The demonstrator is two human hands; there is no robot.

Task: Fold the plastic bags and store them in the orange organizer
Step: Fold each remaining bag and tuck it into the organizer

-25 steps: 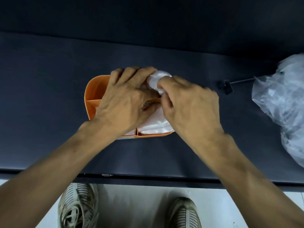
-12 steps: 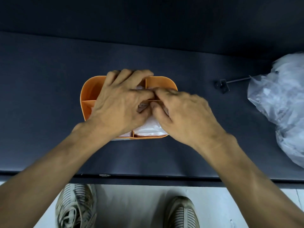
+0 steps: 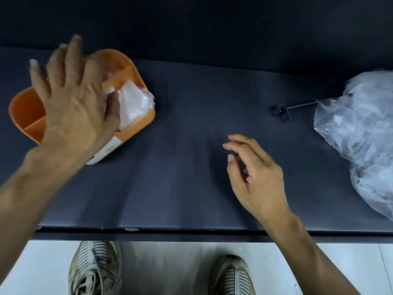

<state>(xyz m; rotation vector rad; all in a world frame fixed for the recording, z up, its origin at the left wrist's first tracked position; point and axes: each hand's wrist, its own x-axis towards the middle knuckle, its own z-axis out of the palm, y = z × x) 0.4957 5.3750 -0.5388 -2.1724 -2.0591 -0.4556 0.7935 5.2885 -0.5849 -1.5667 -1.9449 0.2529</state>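
Both hands lifted off one orange organizer (image 3: 136, 81), one bag pile (image 3: 361, 128)

The left hand (image 3: 72, 103) is smeared by motion, its fingertips (image 3: 34, 62) ghosted, so whether it touches the orange organizer (image 3: 136, 81) beneath it cannot be told. It hides the organizer's middle, most of the dividers and part of the folded plastic bag (image 3: 134, 103) in the right compartment. A white label (image 3: 108, 149) on the organizer's near wall is half covered by the wrist, and its print is too blurred to read. The pile of plastic bags (image 3: 361, 128) at the right is cut off by the picture's edge and covers the far end of a thin metal rod (image 3: 302, 104). Both shoes (image 3: 95, 269) are cropped at the bottom edge.
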